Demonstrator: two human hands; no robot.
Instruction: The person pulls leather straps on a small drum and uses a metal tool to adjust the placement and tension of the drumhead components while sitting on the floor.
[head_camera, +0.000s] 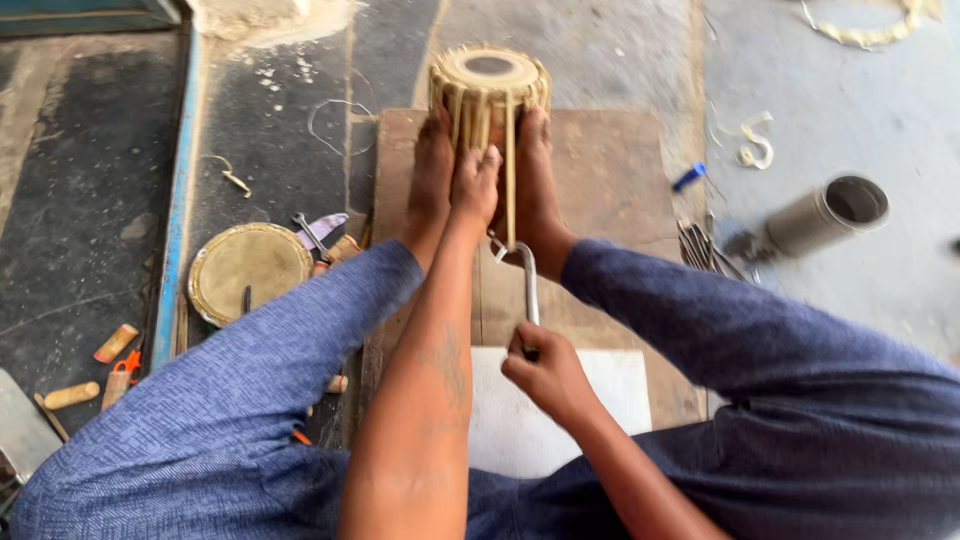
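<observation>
A small wooden drum (489, 80) laced with pale straps lies on its side on a wooden board (610, 180), clamped between my two bare feet. My left hand (473, 185) presses on the drum's near end, fingers on the straps. My right hand (545, 375) is closed around the handle of a metal hook tool (527, 280). The hook's curved tip catches a strap close to the drum.
A round drum skin (247, 268) with small tools beside it lies on the floor to the left. Wooden pegs (115, 343) and scissors sit further left. On the right lie a metal cylinder (825, 213), a bundle of metal rods (697, 245) and strap scraps (756, 140).
</observation>
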